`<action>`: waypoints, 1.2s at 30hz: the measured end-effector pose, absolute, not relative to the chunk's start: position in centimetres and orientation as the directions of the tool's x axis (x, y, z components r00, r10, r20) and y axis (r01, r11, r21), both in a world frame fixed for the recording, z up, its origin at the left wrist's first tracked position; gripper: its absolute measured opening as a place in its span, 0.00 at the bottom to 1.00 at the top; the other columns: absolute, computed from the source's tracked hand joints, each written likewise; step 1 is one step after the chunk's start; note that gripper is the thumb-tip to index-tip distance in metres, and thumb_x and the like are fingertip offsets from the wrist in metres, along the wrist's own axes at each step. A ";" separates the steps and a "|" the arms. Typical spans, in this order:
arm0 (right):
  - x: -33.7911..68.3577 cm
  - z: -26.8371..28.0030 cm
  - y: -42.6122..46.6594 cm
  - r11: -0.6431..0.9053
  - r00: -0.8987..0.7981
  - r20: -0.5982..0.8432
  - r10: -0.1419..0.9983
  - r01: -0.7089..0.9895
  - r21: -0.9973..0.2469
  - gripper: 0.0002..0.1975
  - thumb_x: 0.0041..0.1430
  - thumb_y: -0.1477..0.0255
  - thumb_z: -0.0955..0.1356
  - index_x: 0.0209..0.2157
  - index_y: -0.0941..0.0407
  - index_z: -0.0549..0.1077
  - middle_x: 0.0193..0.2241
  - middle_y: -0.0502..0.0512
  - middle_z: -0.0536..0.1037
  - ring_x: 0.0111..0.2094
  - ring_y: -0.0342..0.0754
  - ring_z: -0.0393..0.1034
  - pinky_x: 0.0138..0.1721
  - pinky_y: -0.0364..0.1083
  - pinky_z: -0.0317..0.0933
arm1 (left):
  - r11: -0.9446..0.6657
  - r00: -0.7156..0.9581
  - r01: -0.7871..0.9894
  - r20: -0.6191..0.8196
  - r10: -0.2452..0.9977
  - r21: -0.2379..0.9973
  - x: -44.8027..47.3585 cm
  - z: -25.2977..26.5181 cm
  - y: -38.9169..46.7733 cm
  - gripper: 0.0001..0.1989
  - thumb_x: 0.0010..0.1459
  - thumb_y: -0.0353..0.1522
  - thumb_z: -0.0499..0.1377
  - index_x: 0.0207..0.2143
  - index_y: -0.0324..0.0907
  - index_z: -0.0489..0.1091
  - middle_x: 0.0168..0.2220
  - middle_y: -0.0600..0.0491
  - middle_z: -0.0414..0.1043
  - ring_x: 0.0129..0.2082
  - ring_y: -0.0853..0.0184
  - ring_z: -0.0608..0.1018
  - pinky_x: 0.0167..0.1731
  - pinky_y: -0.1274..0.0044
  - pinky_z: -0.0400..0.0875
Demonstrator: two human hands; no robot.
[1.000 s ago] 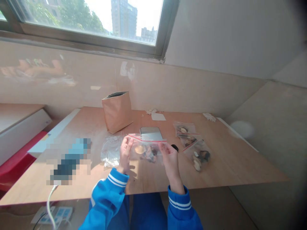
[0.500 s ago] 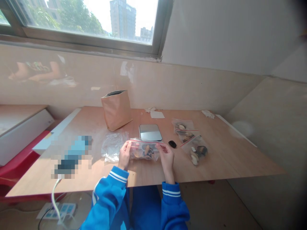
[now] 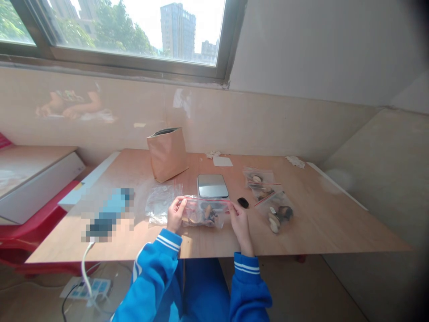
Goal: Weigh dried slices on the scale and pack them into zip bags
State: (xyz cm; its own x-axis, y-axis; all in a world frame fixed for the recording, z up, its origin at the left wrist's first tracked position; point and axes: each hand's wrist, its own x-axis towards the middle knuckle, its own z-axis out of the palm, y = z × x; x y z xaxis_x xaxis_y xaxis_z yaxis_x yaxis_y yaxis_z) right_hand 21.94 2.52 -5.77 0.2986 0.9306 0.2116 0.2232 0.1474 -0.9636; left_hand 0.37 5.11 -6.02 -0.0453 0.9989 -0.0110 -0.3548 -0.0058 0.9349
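A clear zip bag [image 3: 204, 213] with a red zip line and brown and dark dried pieces in it is stretched between my hands near the table's front edge. My left hand [image 3: 175, 214] pinches its top left corner, thumb on the near side. My right hand [image 3: 239, 221] grips the top right corner in the same way. Just behind the bag lies a flat scale with a shiny plate [image 3: 212, 185]. A small black oval object [image 3: 243, 202] rests to the right of it. What the dried pieces are I cannot make out for certain.
Several filled zip bags [image 3: 275, 210] lie on the right of the table [image 3: 321, 223]. Empty clear bags [image 3: 161, 203] lie left of my hands, with a brown paper bag [image 3: 168, 154] standing behind. A blurred-out device [image 3: 109, 214] with a white cable is at the left.
My right hand has slid outward to the right along the bag's top edge, and the zip line is now pulled straighter. The whole view has shifted slightly.
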 end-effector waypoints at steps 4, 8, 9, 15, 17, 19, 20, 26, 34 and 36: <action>21.6 -5.7 2.4 0.162 0.298 0.271 0.915 0.344 -0.925 0.26 0.62 0.51 0.61 0.38 0.58 0.78 0.27 0.58 0.80 0.31 0.53 0.74 0.37 0.50 0.67 | -0.073 -0.092 -0.307 0.046 0.995 0.949 0.2 -6.3 5.1 0.20 0.50 0.47 0.64 0.34 0.40 0.70 0.32 0.47 0.80 0.30 0.60 0.82 0.32 0.70 0.77; 20.9 -5.4 2.4 0.179 0.334 0.329 0.883 0.408 -0.895 0.24 0.62 0.53 0.60 0.36 0.57 0.76 0.32 0.59 0.80 0.31 0.51 0.73 0.38 0.49 0.66 | -0.132 -0.187 -0.247 0.087 0.979 0.960 0.2 -6.3 5.2 0.19 0.49 0.46 0.64 0.33 0.39 0.72 0.32 0.48 0.78 0.32 0.61 0.81 0.29 0.73 0.75; 20.8 -5.4 2.4 0.184 0.343 0.337 0.877 0.408 -0.894 0.23 0.62 0.53 0.60 0.35 0.57 0.75 0.33 0.60 0.80 0.31 0.51 0.73 0.38 0.48 0.65 | -0.133 -0.199 -0.244 0.084 0.976 0.961 0.2 -6.3 5.1 0.18 0.49 0.46 0.64 0.32 0.39 0.73 0.32 0.48 0.78 0.32 0.61 0.81 0.28 0.74 0.75; 20.5 -5.8 2.6 0.215 0.373 0.321 0.871 0.298 -0.930 0.22 0.62 0.53 0.61 0.33 0.57 0.74 0.33 0.60 0.81 0.33 0.51 0.73 0.39 0.49 0.65 | -0.140 -0.224 -0.269 0.079 0.971 0.953 0.3 -6.5 5.2 0.18 0.49 0.45 0.64 0.32 0.39 0.73 0.30 0.51 0.77 0.29 0.64 0.79 0.28 0.76 0.74; 20.5 -5.8 2.6 0.223 0.368 0.295 0.882 0.226 -0.948 0.22 0.61 0.52 0.61 0.31 0.56 0.74 0.32 0.59 0.81 0.33 0.51 0.73 0.39 0.48 0.65 | -0.144 -0.214 -0.285 0.084 0.973 0.948 0.2 -6.8 5.3 0.19 0.48 0.46 0.64 0.32 0.39 0.72 0.30 0.51 0.77 0.29 0.65 0.79 0.28 0.76 0.73; 20.5 -5.8 2.6 0.222 0.351 0.269 0.897 0.170 -0.960 0.22 0.60 0.52 0.63 0.31 0.56 0.74 0.32 0.58 0.81 0.34 0.51 0.74 0.39 0.48 0.65 | -0.148 -0.195 -0.300 0.091 0.977 0.943 0.1 -6.9 5.4 0.19 0.49 0.46 0.64 0.33 0.39 0.72 0.31 0.51 0.77 0.30 0.65 0.79 0.29 0.76 0.73; 20.5 -5.8 2.6 0.221 0.338 0.263 0.904 0.158 -0.962 0.20 0.59 0.52 0.64 0.32 0.56 0.75 0.33 0.58 0.81 0.35 0.51 0.74 0.39 0.48 0.65 | -0.152 -0.180 -0.301 0.100 0.979 0.942 0.1 -6.9 5.4 0.19 0.50 0.46 0.64 0.34 0.39 0.72 0.32 0.50 0.77 0.31 0.65 0.79 0.31 0.76 0.73; 20.3 -6.0 2.6 0.225 0.314 0.260 0.913 0.142 -0.964 0.15 0.54 0.57 0.70 0.35 0.55 0.76 0.34 0.56 0.81 0.38 0.51 0.74 0.41 0.49 0.65 | -0.203 -0.190 -0.255 0.157 0.969 0.945 0.2 -6.6 5.4 0.16 0.49 0.42 0.66 0.32 0.39 0.71 0.30 0.52 0.77 0.31 0.68 0.78 0.35 0.77 0.71; 20.2 -6.9 2.9 0.258 0.393 0.281 0.876 0.113 -0.960 0.14 0.53 0.59 0.71 0.32 0.56 0.76 0.31 0.54 0.79 0.34 0.49 0.72 0.38 0.47 0.64 | -0.209 -0.238 -0.212 0.157 0.958 0.955 0.7 -6.7 5.3 0.18 0.48 0.44 0.66 0.32 0.39 0.70 0.29 0.52 0.77 0.30 0.68 0.78 0.36 0.76 0.71; 20.2 -7.0 2.9 0.256 0.406 0.274 0.872 0.098 -0.962 0.14 0.52 0.59 0.72 0.32 0.56 0.75 0.31 0.53 0.79 0.34 0.48 0.72 0.38 0.47 0.64 | -0.219 -0.258 -0.203 0.163 0.952 0.954 0.9 -6.7 5.1 0.18 0.48 0.44 0.66 0.32 0.39 0.70 0.28 0.52 0.76 0.30 0.68 0.78 0.37 0.75 0.71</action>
